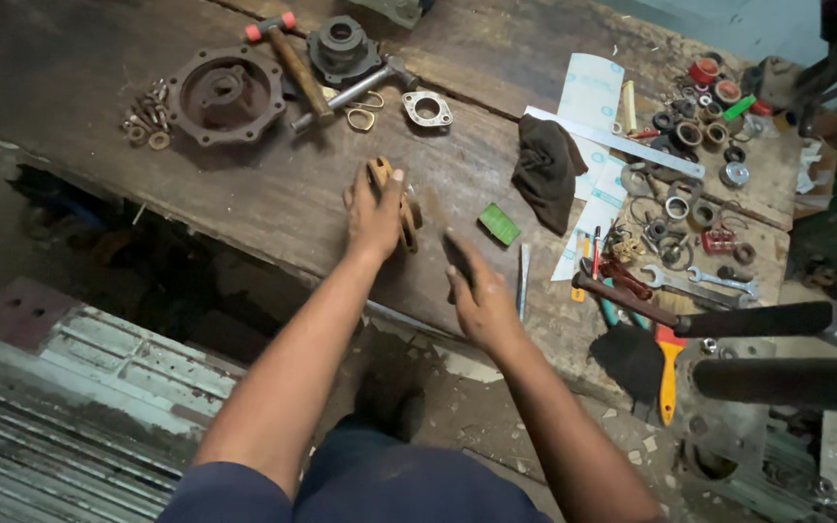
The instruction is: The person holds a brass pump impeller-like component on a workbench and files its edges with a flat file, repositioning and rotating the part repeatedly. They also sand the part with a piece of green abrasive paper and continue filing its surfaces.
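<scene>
1. Centrally, just left of the frame's middle, a rusty brown metal part [407, 215] stands on edge on the dark wooden workbench [273, 199]; it looks like a flat, lobed disc, though most of it is hidden.
2. Around it, the left hand [375, 213] grips from above, fingers curled close together over its top edge, thumb laid along the right side.
3. Just right and lower, the right hand [477, 295] hovers near the bench edge, apart from the part; its fingers are stretched out and close together, and it is blurred, so whether it holds anything I cannot tell.
4. Beside that hand lie a slim metal file [522, 281] and, a little higher, a small green block [499, 224].
5. Further right, a dark crumpled rag [546, 169] rests partly on white paper sheets [593, 92].
6. In the upper left sit a round rusty housing [225, 94], a heap of nuts and washers [147, 116] and a wooden-handled hammer [291, 60] with a red head.
7. Next to them lies a small shiny flange [426, 108].
8. On the right side, rings and seals [699, 131], spanners [704, 283] and an orange-handled brush [668, 373] are scattered.
</scene>
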